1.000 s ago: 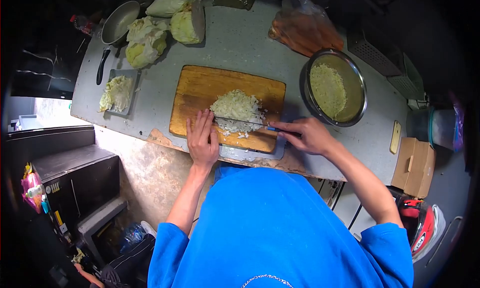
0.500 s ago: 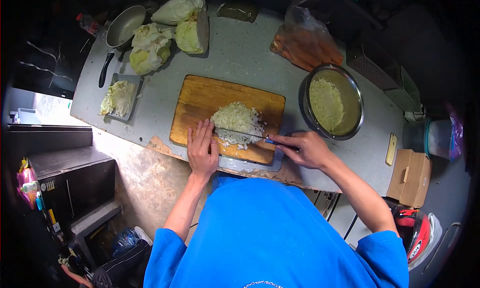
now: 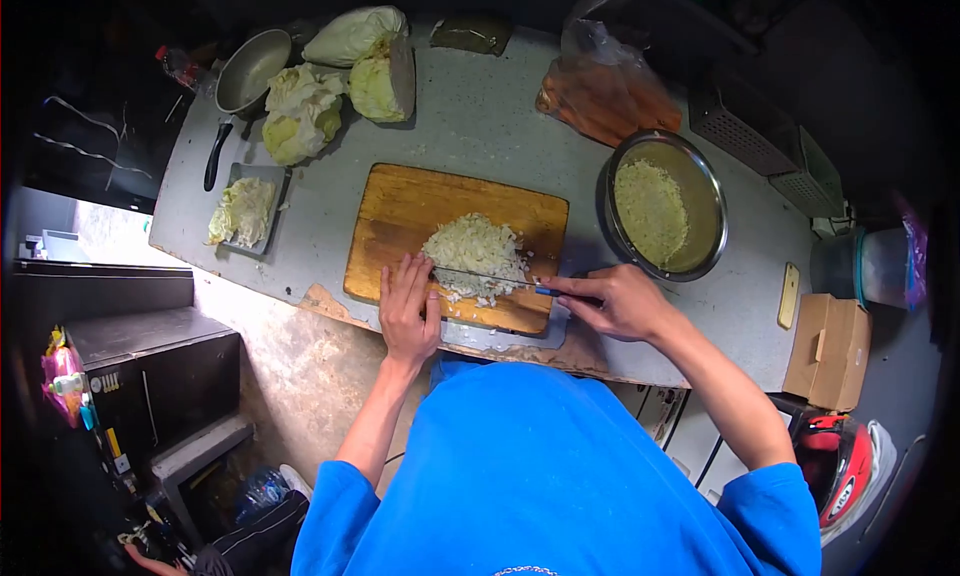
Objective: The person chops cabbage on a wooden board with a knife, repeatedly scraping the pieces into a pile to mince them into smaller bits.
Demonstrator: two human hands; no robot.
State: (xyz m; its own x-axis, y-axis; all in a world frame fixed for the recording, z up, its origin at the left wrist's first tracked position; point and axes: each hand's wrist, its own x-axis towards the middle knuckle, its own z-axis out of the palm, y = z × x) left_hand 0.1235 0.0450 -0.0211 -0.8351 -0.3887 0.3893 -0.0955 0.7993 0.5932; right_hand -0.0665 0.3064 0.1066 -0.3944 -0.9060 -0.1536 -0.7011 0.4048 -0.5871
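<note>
A knife (image 3: 480,275) lies across a pile of finely chopped cabbage (image 3: 475,246) on the wooden cutting board (image 3: 395,201). My right hand (image 3: 618,302) is closed around its handle at the board's right side. At the blade's tip, my left hand (image 3: 407,308) rests with its fingers stretched out flat near the board's front left edge. To the right stands a metal bowl (image 3: 708,216) holding more chopped cabbage (image 3: 650,211). Scattered bits surround the pile.
Cabbage halves (image 3: 383,84) and a loose-leaved cabbage (image 3: 300,121) sit at the back left beside a frying pan (image 3: 250,71). A tray (image 3: 268,231) holds cabbage leaves. Bagged carrots (image 3: 605,101) lie behind the bowl. Another person's arm (image 3: 150,559) shows at lower left.
The whole view has shifted slightly as my head moved. Both hands and the knife keep nearly the same place on the board, and the cabbage pile looks much the same.
</note>
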